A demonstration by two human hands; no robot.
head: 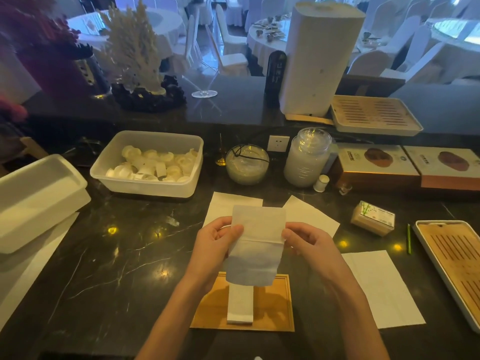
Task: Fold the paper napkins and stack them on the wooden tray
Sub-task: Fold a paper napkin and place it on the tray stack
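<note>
A white paper napkin (255, 245) hangs in the air above the counter, creased across its middle. My left hand (217, 245) pinches its left edge and my right hand (306, 242) pinches its right edge. Below it lies the small wooden tray (275, 302) with a narrow stack of folded napkins (240, 305) on it. Flat unfolded napkins lie on the black marble counter: two behind my hands (311, 214) and one to the right (381, 287).
A plastic tub of rolled white pieces (148, 162) stands at the back left, a white lidded box (36, 201) further left. Glass jars (306, 157), a small tissue box (372, 216), a green pencil (408, 239) and a slatted tea tray (454, 266) are on the right.
</note>
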